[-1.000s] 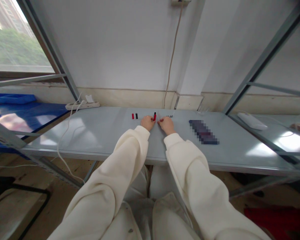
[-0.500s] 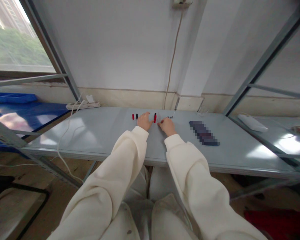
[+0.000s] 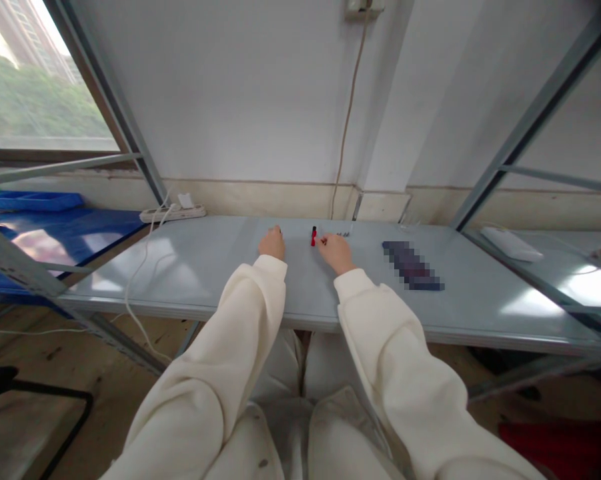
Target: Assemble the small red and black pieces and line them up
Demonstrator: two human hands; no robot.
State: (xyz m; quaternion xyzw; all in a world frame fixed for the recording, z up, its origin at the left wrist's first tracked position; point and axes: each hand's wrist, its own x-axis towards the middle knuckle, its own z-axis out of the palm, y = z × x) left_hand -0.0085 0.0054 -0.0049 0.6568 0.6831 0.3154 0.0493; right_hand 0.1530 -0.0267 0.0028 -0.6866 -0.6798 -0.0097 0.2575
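Observation:
My left hand rests on the grey metal table with its fingers curled. It covers the spot where two small red and black pieces lay, and they are hidden under it. A small red piece with a black top stands upright between my hands. My right hand lies just right of it with its fingers curled and its fingertips close beside the piece. A few tiny dark parts lie just beyond my right hand.
A blurred dark flat object lies to the right on the table. A white power strip with a dangling cable sits at the back left, and a white device is on the right shelf. Blue trays are at the far left.
My left hand has let go of the upright red piece and moved left, over the two small red and black pieces. My right hand has stayed in place.

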